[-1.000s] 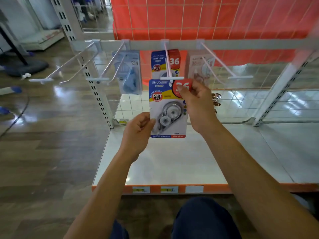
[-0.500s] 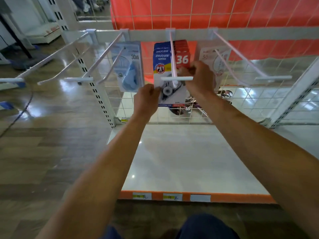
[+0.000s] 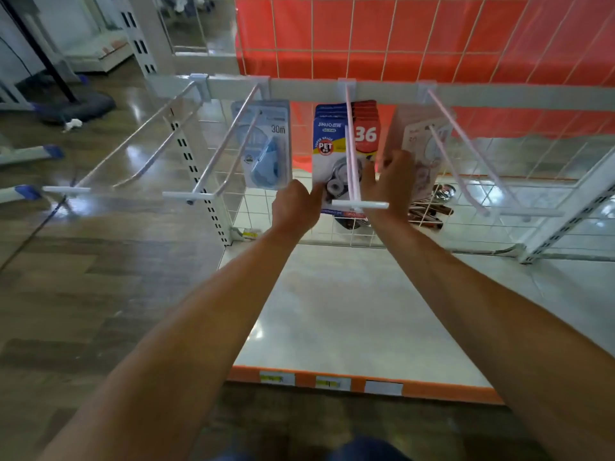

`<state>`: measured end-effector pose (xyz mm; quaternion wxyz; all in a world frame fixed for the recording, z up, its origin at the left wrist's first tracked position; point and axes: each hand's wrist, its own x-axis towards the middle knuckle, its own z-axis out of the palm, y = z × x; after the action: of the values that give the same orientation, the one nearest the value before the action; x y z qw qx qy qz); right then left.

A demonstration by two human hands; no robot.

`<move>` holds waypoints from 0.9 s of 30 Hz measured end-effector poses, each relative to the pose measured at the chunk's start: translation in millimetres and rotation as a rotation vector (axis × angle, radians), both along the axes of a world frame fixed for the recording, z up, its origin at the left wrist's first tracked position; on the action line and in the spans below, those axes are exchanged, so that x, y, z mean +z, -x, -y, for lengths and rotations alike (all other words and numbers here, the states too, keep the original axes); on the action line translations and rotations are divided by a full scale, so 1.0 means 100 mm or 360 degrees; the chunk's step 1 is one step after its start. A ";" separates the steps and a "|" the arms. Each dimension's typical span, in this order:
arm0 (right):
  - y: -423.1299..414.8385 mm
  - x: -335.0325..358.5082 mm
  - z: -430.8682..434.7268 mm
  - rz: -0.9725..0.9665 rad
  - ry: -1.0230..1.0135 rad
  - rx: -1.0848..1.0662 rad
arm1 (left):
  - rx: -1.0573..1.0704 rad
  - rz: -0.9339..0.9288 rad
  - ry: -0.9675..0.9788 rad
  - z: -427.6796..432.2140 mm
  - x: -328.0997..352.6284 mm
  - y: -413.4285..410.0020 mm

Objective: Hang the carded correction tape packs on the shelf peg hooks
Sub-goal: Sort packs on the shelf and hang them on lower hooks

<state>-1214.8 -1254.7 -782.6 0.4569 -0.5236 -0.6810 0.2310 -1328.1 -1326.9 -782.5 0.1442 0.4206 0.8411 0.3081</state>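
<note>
A stack of carded correction tape packs (image 3: 332,151), blue, red and yellow with "36" printed on them, hangs far back on the middle peg hook (image 3: 352,168). My left hand (image 3: 293,207) pinches the front pack's lower left corner. My right hand (image 3: 387,184) grips its right edge, thumb in front and fingers up along the side. Both hands sit just behind the hook's white front bar (image 3: 360,204). The pack's lower right part is hidden by my right hand.
A pale blue "30m" pack (image 3: 266,144) hangs on the hook to the left, a pinkish pack (image 3: 419,141) on the hook to the right. The far left hook (image 3: 133,148) is bare. Below lies the white shelf base (image 3: 349,311) with an orange front edge (image 3: 432,390).
The pack went from in front of the hook's tip onto the hook and slid back against the hanging stack. Both hands followed it, and my right hand slipped lower along its edge.
</note>
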 end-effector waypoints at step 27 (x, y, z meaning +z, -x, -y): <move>-0.91 3.62 2.17 0.0898 0.0549 0.0601 | -0.0812 -0.0345 0.0709 1.71 3.85 -1.04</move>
<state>-1124.2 -1471.7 -420.2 0.1061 -0.5009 -0.8157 0.2691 -1224.2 -1497.6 -397.7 0.2145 0.6055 0.7660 0.0248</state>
